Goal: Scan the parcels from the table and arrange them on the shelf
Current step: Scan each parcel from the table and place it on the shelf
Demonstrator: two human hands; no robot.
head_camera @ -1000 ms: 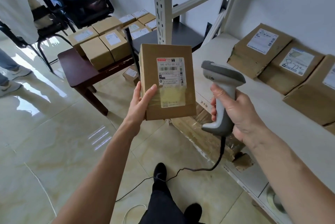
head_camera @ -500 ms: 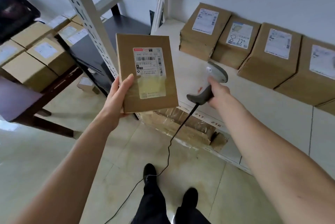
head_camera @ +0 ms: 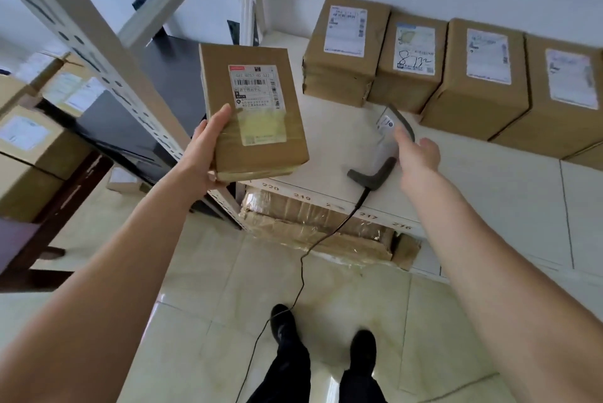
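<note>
Parcel [head_camera: 253, 109] is up in the air, held by the left hand [head_camera: 205, 154], with the thumb on its front and the other fingers hidden behind it. A second ago the right hand [head_camera: 416, 154] gripped the scanner [head_camera: 385, 148] and aimed it at the label. Now the scanner lies on the shelf [head_camera: 489, 194], and the right hand's fingers look loose on top of it, letting go. So the scan looks done, and the parcel can go on the shelf next.

Up from the grip, the parcel stands tall, long side pointing up and a little away. Its label [head_camera: 256, 89] faces the person. To the right of the grip, past the scanner, four boxes [head_camera: 414, 60] stand in a row by the wall. To the left of the grip, more parcels sit on the table [head_camera: 49, 207].
</note>
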